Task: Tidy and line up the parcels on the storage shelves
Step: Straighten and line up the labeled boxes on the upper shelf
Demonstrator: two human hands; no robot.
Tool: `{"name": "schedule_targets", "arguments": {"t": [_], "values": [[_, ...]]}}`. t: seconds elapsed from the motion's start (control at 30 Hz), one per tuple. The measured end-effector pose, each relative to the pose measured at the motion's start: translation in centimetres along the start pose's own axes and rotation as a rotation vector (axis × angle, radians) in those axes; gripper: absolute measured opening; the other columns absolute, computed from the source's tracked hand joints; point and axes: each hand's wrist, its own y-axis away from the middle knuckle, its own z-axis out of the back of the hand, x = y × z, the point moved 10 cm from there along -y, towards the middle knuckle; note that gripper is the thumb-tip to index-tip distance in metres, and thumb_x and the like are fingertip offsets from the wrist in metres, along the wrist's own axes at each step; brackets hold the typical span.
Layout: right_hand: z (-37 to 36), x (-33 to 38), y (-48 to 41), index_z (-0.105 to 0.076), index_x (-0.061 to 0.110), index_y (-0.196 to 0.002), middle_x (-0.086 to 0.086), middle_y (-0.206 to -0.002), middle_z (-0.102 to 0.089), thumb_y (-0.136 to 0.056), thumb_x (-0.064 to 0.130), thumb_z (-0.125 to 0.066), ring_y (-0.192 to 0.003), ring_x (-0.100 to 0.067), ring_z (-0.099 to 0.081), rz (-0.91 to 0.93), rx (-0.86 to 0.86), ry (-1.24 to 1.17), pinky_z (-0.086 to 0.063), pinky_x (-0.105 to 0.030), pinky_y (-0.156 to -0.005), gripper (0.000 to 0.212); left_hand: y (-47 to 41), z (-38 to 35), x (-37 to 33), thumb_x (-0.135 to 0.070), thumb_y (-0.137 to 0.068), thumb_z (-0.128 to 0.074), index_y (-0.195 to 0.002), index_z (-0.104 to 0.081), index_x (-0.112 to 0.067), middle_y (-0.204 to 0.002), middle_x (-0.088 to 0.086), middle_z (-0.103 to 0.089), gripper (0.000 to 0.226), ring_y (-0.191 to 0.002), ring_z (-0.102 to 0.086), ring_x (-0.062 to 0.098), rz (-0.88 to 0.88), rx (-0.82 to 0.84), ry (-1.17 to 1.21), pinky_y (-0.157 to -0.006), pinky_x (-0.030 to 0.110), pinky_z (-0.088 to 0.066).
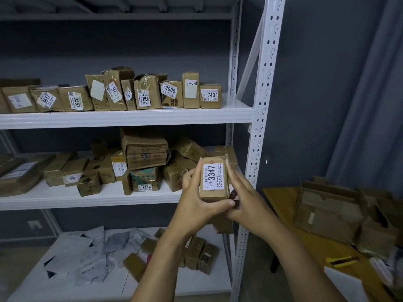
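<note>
Two bare forearms reach up from the bottom edge, and between them the left hand (196, 205) and the right hand (246, 199) hold one small parcel (214, 179). It is a brown cardboard box, stood on end, with a white label facing the camera that reads 3347 (the digits run sideways up the label) beside a barcode and fine print. The left hand grips it, fingers curled round its left side and thumb under its lower edge. The right hand lies flat against its right side with fingers straight, pressing rather than clasping. The parcel hangs in the air in front of the right end of the middle shelf (87, 201), near the white upright post (259, 127).

That shelf carries a loose heap of brown parcels (146, 155), some stacked, some tilted. The upper shelf (130, 118) holds a row of labelled parcels (210, 97) standing side by side, labels forward. The lower shelf (174, 286) has grey mailer bags (87, 258) scattered on the left and a few small boxes (202, 256) on the right. To the right a yellow table (283, 205) bears opened cartons (327, 210).
</note>
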Motion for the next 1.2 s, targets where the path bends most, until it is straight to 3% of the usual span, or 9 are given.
{"name": "schedule_targets", "arguments": {"t": [0.13,0.3,0.43,0.57,0.67,0.8,0.9,1.07,1.2], "values": [[2.2,-0.3,0.1,-0.012,0.074,-0.134,0.029,-0.141,-0.034,-0.080,0.025,-0.077,-0.103,0.002,-0.058,-0.037,0.019,-0.184,-0.056,-0.035,-0.087,0.098,0.3,2.3,0.5,-0.013,-0.073,-0.080,-0.128,-0.052,-0.031,-0.118,-0.013,-0.062,0.064,-0.110,-0.059,0.001,0.008,-0.120,0.124,-0.085,0.024,-0.053],[6.5,0.0,0.4,-0.025,0.069,-0.133,0.034,-0.136,-0.043,-0.077,0.026,-0.079,-0.097,0.001,-0.059,-0.029,-0.094,-0.186,-0.053,-0.025,-0.081,0.089,0.0,1.6,-0.7,0.000,-0.075,-0.073,-0.114,-0.051,-0.015,-0.102,-0.002,-0.069,0.047,-0.099,-0.065,0.008,0.002,-0.011,0.185,-0.076,0.020,-0.053],[7.3,0.9,1.0,-0.051,0.047,-0.131,0.025,-0.118,-0.061,-0.076,0.021,-0.080,-0.094,0.012,-0.059,-0.035,-0.005,-0.146,-0.051,-0.013,-0.072,0.067,-0.4,-0.1,-2.1,-0.003,-0.077,-0.073,-0.126,-0.054,-0.023,-0.116,-0.005,-0.068,0.056,-0.111,-0.062,0.010,-0.005,0.106,0.208,-0.088,0.025,-0.053],[9.6,-0.3,1.7,-0.059,0.037,-0.112,0.015,-0.103,-0.068,-0.077,0.024,-0.078,-0.094,0.000,-0.065,-0.110,-0.195,-0.141,-0.058,-0.024,-0.076,0.041,-1.5,0.7,-2.0,-0.018,-0.082,-0.073,-0.132,-0.045,-0.046,-0.135,-0.013,-0.052,0.064,-0.121,-0.051,-0.003,-0.036,-0.077,0.043,-0.103,0.032,-0.046],[11.5,-1.4,2.6,-0.053,0.034,-0.105,0.010,-0.100,-0.067,-0.081,0.025,-0.074,-0.089,-0.003,-0.065,-0.185,-0.373,-0.211,-0.056,-0.022,-0.068,0.033,-1.7,-1.1,-2.3,-0.034,-0.077,-0.077,-0.136,-0.025,-0.056,-0.145,-0.019,-0.031,0.082,-0.130,-0.033,-0.002,-0.076,-0.040,-0.190,-0.111,0.032,-0.035],[12.8,-1.7,3.5,-0.047,0.027,-0.101,0.000,-0.103,-0.067,-0.084,0.022,-0.071,-0.088,-0.011,-0.070,-0.213,-0.460,-0.401,-0.060,-0.032,-0.070,0.030,-2.2,-4.0,-3.4,-0.055,-0.061,-0.081,-0.146,0.017,-0.045,-0.150,-0.017,-0.005,0.130,-0.139,-0.009,0.007,-0.198,-0.011,-0.650,-0.117,0.036,-0.013],[13.4,-1.0,3.8,-0.046,0.029,-0.102,0.004,-0.104,-0.068,-0.085,0.029,-0.068,-0.092,-0.009,-0.069,-0.230,-0.399,-0.347,-0.059,-0.039,-0.078,0.028,-3.2,-4.2,-5.3,-0.040,-0.064,-0.080,-0.150,0.012,-0.035,-0.145,-0.007,-0.016,0.126,-0.136,-0.017,0.013,-0.353,-0.084,-0.741,-0.116,0.052,-0.024],[15.6,3.6,4.0,-0.029,0.052,-0.132,0.018,-0.115,-0.058,-0.087,0.028,-0.068,-0.099,-0.003,-0.063,-0.101,-0.346,-0.271,-0.056,-0.020,-0.067,0.063,-5.2,-4.3,-8.7,-0.028,-0.065,-0.081,-0.150,-0.001,-0.033,-0.149,-0.005,-0.020,0.117,-0.143,-0.016,0.012,-0.525,0.071,-0.699,-0.118,0.051,-0.019],[18.7,7.0,4.4,-0.042,0.042,-0.128,0.014,-0.106,-0.060,-0.083,0.025,-0.072,-0.093,-0.007,-0.065,-0.002,-0.537,-0.074,-0.058,-0.022,-0.066,0.057,-7.1,-4.3,-12.4,-0.021,-0.073,-0.079,-0.151,0.007,-0.035,-0.160,-0.008,-0.003,0.117,-0.149,-0.001,0.014,-0.619,0.093,-0.718,-0.120,0.046,-0.020]]}}
